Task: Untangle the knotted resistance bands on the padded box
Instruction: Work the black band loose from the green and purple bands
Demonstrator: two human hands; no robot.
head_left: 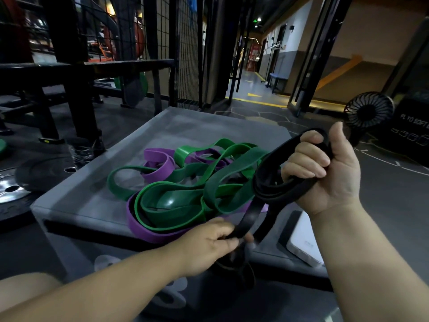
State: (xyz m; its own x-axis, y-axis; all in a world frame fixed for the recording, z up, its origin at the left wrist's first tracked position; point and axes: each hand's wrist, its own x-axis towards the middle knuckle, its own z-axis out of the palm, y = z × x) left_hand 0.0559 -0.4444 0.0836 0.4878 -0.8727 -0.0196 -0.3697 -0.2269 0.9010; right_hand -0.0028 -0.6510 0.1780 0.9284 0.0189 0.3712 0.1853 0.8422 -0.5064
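Was freeing black band from tangle.
Gripped coils in right hand, pinched tail with left hand; likely needed drawing clear next.

Gym: weight plates, resistance bands.

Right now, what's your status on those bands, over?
Right hand grips coiled black band, lifted. Left hand pinches its lower strand. Green bands and purple bands lie tangled on padded box. White object beside right forearm.
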